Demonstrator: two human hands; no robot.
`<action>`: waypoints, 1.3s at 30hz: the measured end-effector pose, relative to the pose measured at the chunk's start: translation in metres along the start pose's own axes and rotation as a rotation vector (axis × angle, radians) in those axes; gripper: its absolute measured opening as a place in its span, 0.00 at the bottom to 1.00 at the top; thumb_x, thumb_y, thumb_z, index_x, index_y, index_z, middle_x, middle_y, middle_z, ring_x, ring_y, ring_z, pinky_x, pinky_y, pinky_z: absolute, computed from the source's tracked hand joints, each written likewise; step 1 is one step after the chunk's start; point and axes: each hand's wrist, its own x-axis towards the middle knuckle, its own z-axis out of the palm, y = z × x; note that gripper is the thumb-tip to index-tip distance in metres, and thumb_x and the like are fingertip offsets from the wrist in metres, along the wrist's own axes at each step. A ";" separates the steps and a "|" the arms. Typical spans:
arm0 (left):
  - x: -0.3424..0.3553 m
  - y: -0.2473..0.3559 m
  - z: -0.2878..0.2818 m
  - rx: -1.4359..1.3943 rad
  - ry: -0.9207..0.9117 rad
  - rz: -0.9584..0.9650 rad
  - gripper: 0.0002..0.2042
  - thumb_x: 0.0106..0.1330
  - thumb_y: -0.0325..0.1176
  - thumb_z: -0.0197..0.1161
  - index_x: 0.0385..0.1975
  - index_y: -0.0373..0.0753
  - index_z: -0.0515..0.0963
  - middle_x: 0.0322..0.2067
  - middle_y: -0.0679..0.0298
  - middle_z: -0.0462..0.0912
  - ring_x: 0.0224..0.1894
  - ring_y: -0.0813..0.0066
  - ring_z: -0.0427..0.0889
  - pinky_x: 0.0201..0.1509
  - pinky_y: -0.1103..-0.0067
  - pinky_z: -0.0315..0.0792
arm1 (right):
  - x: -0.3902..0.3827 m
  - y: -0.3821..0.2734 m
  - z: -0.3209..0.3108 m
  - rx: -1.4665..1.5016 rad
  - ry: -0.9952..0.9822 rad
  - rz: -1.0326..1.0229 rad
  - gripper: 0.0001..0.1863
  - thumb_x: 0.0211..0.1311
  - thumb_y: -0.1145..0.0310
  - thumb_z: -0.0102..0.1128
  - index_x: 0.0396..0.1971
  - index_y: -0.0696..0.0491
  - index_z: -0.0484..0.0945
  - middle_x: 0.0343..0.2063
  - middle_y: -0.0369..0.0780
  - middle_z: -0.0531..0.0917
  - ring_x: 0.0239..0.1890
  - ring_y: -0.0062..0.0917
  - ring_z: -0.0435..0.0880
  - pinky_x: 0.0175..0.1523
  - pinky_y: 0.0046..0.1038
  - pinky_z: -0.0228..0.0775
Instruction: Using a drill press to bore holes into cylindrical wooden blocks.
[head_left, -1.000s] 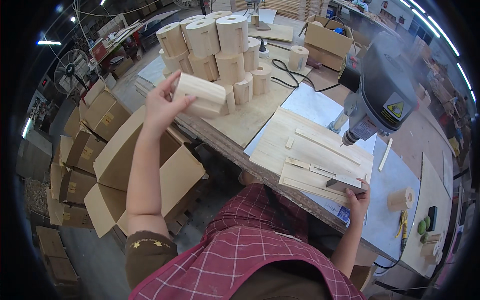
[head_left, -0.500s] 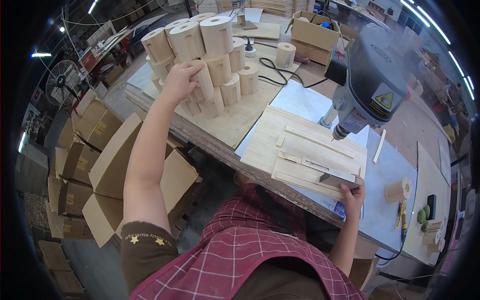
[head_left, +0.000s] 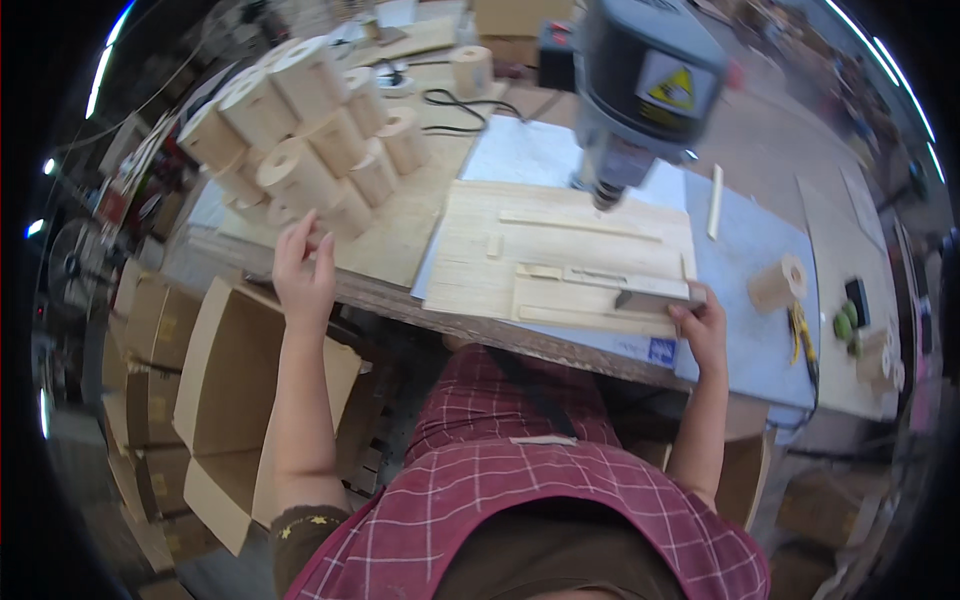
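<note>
My left hand (head_left: 305,262) is raised at the near front of a stack of hollow wooden cylinders (head_left: 300,170), fingers loosely apart with nothing visible in them. My right hand (head_left: 700,325) grips a grey angled block (head_left: 655,298) at the right end of a pale wooden board with glued strips (head_left: 470,220). A thin light strip with metal on it (head_left: 595,275) runs left from that block. Above the board hangs a grey drill press head (head_left: 655,70), its chuck (head_left: 605,192) pointing down. The picture is blurred toward the top.
Open cardboard boxes (head_left: 230,390) stand below the bench's left edge (head_left: 350,285). On the right are a loose cylinder (head_left: 775,285), a yellow tool (head_left: 798,335), green oval objects (head_left: 842,325) and a loose stick (head_left: 715,200). Black cable (head_left: 465,105) lies behind the stack.
My left hand has let go of a cylinder at the stack and drawn back downward from it. The view has swung toward the board, with my right hand still on the grey block.
</note>
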 end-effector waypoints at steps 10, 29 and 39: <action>-0.091 0.051 0.050 -0.410 -0.295 -0.312 0.10 0.57 0.22 0.56 0.39 0.33 0.75 0.27 0.67 0.73 0.28 0.83 0.70 0.33 0.87 0.65 | 0.013 -0.003 -0.026 0.083 -0.124 0.003 0.18 0.48 0.80 0.60 0.42 0.56 0.71 0.31 0.33 0.78 0.34 0.15 0.75 0.39 0.18 0.69; -0.119 0.080 0.093 -0.407 -0.590 -0.354 0.15 0.62 0.26 0.53 0.50 0.34 0.69 0.40 0.64 0.74 0.38 0.81 0.71 0.43 0.85 0.66 | -0.167 0.088 -0.199 -0.151 1.060 -0.204 0.08 0.51 0.74 0.59 0.33 0.56 0.76 0.26 0.33 0.78 0.27 0.13 0.73 0.35 0.16 0.66; -0.114 0.115 0.100 -0.109 -0.689 -0.087 0.17 0.62 0.28 0.54 0.52 0.36 0.66 0.51 0.61 0.66 0.49 0.72 0.68 0.50 0.79 0.66 | -0.367 0.313 -0.191 -0.408 1.105 0.791 0.04 0.48 0.73 0.58 0.26 0.54 0.77 0.21 0.35 0.79 0.26 0.17 0.76 0.34 0.19 0.68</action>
